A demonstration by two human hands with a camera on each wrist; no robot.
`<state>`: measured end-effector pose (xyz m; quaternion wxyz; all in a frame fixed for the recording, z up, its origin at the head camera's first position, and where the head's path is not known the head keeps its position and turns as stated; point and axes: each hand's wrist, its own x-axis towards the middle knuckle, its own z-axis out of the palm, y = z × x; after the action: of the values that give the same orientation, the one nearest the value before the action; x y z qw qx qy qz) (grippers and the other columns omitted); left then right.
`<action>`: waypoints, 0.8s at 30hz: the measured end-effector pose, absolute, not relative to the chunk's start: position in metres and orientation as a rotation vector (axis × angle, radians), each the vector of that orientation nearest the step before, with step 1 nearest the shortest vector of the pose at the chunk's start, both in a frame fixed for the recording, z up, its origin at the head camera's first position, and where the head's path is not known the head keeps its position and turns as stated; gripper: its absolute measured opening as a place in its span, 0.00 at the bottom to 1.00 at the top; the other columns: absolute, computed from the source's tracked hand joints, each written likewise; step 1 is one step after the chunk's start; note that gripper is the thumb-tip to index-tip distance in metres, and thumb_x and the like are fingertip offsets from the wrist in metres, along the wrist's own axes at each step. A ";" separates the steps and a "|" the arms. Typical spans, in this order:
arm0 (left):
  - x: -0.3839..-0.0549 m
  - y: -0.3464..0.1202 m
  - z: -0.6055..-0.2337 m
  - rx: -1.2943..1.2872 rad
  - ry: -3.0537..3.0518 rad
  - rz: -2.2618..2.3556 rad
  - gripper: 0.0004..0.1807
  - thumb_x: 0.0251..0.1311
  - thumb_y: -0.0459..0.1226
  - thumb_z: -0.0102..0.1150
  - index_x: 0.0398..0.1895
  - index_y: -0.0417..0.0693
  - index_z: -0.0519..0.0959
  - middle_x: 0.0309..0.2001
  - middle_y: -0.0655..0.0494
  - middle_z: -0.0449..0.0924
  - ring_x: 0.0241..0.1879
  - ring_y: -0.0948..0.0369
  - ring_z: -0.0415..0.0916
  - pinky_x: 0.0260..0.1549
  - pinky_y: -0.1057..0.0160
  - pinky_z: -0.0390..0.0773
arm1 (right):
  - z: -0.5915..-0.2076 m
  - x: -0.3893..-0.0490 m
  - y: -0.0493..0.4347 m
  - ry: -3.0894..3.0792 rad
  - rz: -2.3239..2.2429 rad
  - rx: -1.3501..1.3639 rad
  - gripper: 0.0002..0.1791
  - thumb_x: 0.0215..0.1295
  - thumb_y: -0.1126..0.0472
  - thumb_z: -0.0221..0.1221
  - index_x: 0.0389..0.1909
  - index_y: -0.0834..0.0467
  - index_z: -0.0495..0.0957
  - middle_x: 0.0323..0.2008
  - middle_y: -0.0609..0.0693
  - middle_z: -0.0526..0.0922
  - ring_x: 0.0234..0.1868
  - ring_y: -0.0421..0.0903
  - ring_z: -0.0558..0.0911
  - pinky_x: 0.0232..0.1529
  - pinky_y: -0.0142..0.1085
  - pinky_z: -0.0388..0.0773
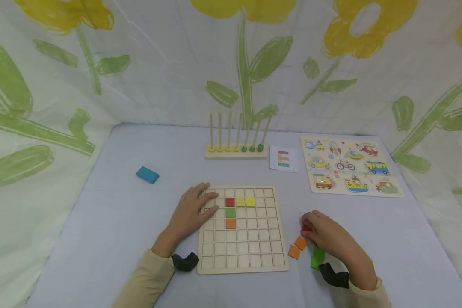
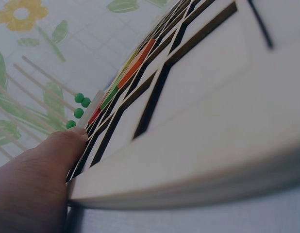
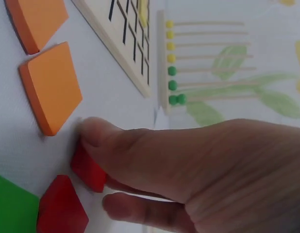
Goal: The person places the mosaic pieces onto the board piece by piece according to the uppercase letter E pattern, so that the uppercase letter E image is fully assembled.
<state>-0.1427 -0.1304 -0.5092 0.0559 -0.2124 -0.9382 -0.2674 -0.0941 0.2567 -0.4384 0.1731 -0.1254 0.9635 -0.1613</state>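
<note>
My left hand (image 1: pixel 192 208) rests with spread fingers on the left part of a wooden grid board (image 1: pixel 242 259). Its thumb (image 2: pixel 58 150) lies over the board's edge in the left wrist view. On the grid sit a red tile (image 1: pixel 229 202), two yellow tiles (image 1: pixel 250 201), a green tile (image 1: pixel 230 212) and an orange tile (image 1: pixel 230 223). Right of the board, my right hand (image 1: pixel 331 235) pinches a red square tile (image 3: pixel 88 167) between thumb and fingers, low over the table. A second red tile (image 3: pixel 61 206) lies beside it, next to a green tile (image 3: pixel 11 208).
Two orange tiles (image 1: pixel 294 251) lie between board and right hand. Behind stand a peg rack (image 1: pixel 235 155) with yellow and green beads, a pattern card (image 1: pixel 284 159) and a picture puzzle board (image 1: pixel 350 167). A blue block (image 1: pixel 147 174) lies at the left.
</note>
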 end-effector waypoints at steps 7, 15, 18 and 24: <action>-0.142 -0.130 -0.510 -0.629 -2.855 -0.821 0.22 0.64 0.54 0.54 0.59 0.59 0.75 0.68 0.51 0.64 0.70 0.53 0.58 0.70 0.48 0.52 | -0.437 -0.095 0.256 2.749 -0.432 -0.309 0.18 0.58 0.60 0.66 0.49 0.58 0.77 0.41 0.47 0.77 0.38 0.43 0.74 0.42 0.40 0.79; -0.141 -0.130 -0.509 -0.625 -2.857 -0.826 0.22 0.64 0.54 0.54 0.59 0.60 0.75 0.68 0.51 0.64 0.70 0.53 0.58 0.70 0.47 0.52 | -0.439 -0.094 0.257 2.782 -0.408 -0.334 0.16 0.59 0.62 0.65 0.48 0.58 0.78 0.39 0.47 0.77 0.37 0.41 0.73 0.40 0.37 0.79; -0.142 -0.130 -0.509 -0.631 -2.853 -0.823 0.23 0.64 0.54 0.54 0.59 0.60 0.75 0.68 0.51 0.64 0.70 0.53 0.58 0.70 0.48 0.52 | -0.439 -0.095 0.253 2.813 -0.421 -0.355 0.16 0.61 0.62 0.63 0.50 0.59 0.77 0.41 0.48 0.78 0.37 0.41 0.73 0.38 0.36 0.78; -0.142 -0.130 -0.508 -0.641 -2.829 -0.827 0.23 0.64 0.54 0.55 0.59 0.59 0.75 0.68 0.51 0.64 0.69 0.53 0.59 0.69 0.47 0.53 | -0.433 -0.101 0.233 2.881 -0.461 -0.430 0.14 0.60 0.62 0.64 0.46 0.58 0.76 0.42 0.47 0.78 0.39 0.42 0.75 0.41 0.37 0.80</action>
<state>-0.1416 -0.1299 -0.5075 0.0625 -0.2122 -0.9361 -0.2735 -0.1006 0.2334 -0.4335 0.0963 -0.1451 0.9723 -0.1557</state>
